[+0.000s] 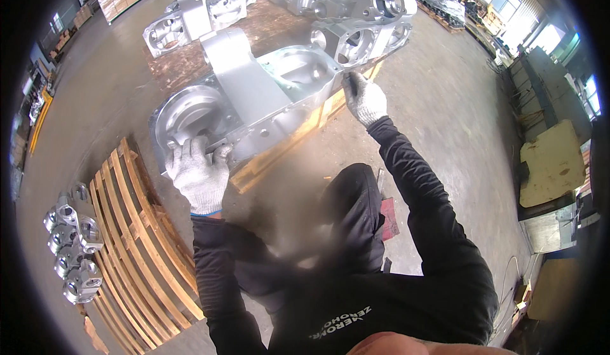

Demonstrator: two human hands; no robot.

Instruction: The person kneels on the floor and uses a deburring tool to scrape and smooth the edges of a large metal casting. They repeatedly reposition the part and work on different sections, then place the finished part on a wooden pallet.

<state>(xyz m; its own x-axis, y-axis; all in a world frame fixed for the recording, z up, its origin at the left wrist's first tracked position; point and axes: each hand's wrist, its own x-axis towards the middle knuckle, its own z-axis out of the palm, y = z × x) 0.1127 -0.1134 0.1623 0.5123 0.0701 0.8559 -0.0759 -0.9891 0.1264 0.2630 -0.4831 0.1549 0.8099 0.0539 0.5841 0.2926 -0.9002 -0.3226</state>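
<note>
A large silver metal casting (254, 94) lies before me, with a round hollow at its left end, a raised band across its middle and a second hollow on the right. My left hand (198, 174), in a white knit glove, is bent over its near-left rim, thumb apart from the fingers. At the casting's right end, my gloved right hand (365, 99) is closed, its fingers curled in by the corner. What lies inside those right fingers is hidden.
More silver castings (362, 21) stand behind on a brown board (273, 27). A wooden beam (305, 132) runs under the near edge. To the left are a slatted pallet (140, 234) and smaller castings (73, 247). A yellowish panel (553, 164) stands at right.
</note>
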